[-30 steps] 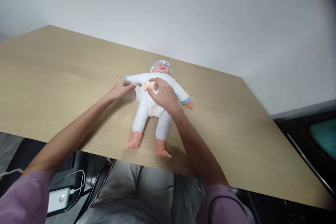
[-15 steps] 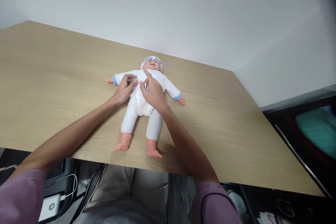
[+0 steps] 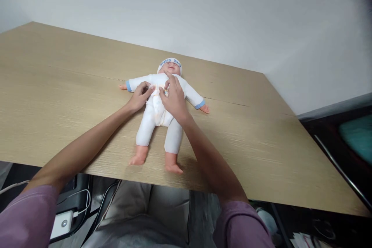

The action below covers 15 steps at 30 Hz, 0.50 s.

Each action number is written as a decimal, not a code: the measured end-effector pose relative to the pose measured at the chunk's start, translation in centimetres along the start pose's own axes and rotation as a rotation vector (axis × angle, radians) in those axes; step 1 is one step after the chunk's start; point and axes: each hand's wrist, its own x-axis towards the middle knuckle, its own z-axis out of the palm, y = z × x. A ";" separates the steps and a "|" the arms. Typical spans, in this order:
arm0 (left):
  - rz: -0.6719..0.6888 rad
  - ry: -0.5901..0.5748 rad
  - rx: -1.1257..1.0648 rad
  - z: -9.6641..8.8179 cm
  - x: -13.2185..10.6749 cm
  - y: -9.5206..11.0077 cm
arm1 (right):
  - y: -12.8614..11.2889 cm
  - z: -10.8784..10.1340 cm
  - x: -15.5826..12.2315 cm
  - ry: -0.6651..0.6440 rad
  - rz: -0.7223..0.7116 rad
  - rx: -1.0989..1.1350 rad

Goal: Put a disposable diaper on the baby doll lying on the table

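A baby doll (image 3: 141, 83) in a white suit with blue cuffs lies face up on the wooden table, arms spread and feet toward me. Round its hips is a white diaper (image 3: 157, 108), its front panel drawn up over the belly. My left hand (image 3: 142, 96) pinches the diaper's upper edge on the left between thumb and fingers. On the other side my right hand (image 3: 174, 99) has thumb and index finger closed on the diaper's upper right edge, where a small patterned patch shows. The right hand hides part of the doll's waist.
The table (image 3: 87, 120) reaches back to a pale wall (image 3: 174, 11). A dark-framed object (image 3: 334, 139) stands beyond its right edge. Below the front edge, a white device (image 3: 61, 224) with a cable rests on a black chair at left.
The whole view has shifted slightly, so the doll appears a little further right and higher. My right hand's fingers have changed position a little at the diaper's top edge; both hands stay there.
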 end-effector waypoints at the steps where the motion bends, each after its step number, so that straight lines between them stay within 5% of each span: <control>1: 0.014 0.059 0.050 0.0 0.1 0.0 | -0.1 0.0 0.0 0.018 0.002 0.008; 5: 0.105 0.330 0.301 0.2 -0.9 2.2 | -1.5 -1.0 -0.7 0.126 -0.014 0.062; 7: 0.207 0.360 0.412 0.6 -2.8 4.7 | -2.9 -2.1 -2.2 0.189 -0.042 0.090; 11: 0.343 0.152 0.566 1.8 -8.9 9.5 | -5.6 -5.0 -7.9 0.155 -0.043 0.204; 15: 0.238 -0.160 0.699 1.8 -13.7 9.9 | -6.0 -7.0 -13.7 -0.108 -0.030 0.219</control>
